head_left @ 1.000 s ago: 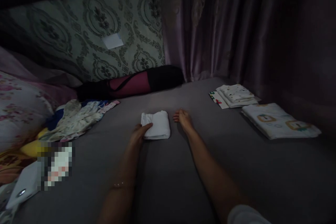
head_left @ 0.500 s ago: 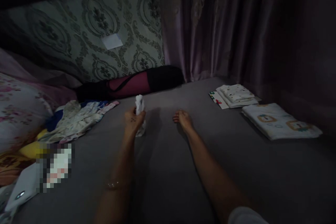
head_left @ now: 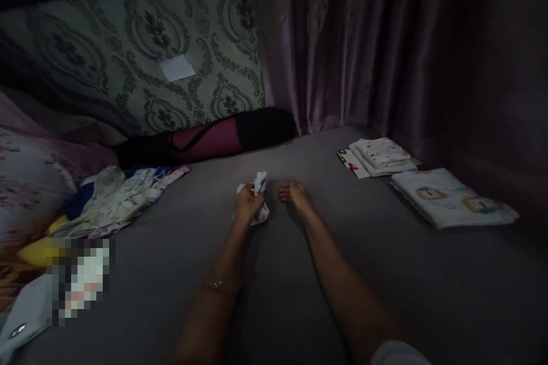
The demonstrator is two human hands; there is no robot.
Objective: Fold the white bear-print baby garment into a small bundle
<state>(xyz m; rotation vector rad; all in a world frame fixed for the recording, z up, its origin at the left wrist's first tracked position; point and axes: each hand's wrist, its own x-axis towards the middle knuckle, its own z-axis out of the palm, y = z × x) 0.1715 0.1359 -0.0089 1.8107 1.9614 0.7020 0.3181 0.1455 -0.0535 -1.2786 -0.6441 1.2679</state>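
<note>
A small white cloth (head_left: 261,216), bunched up, is gripped in my left hand (head_left: 248,203) just above the grey sheet (head_left: 274,296). Part of the cloth sticks up past the thumb and part hangs below; its exact kind is unclear in the dim light. My right hand (head_left: 296,196) is a short way to the right of it, empty, with its fingers stretched toward the cloth but apart from it.
Folded white cloths (head_left: 381,154) lie at the right on a printed card (head_left: 353,163), beside a larger folded patterned cloth (head_left: 454,198). A heap of clothes (head_left: 128,197) lies at the left. A black and maroon long bag (head_left: 209,140) rests against the wall.
My left hand has moved right with the white cloth, closer to my right hand. The cloth hung narrow before and is now more bunched. My right hand's fingers have opened out.
</note>
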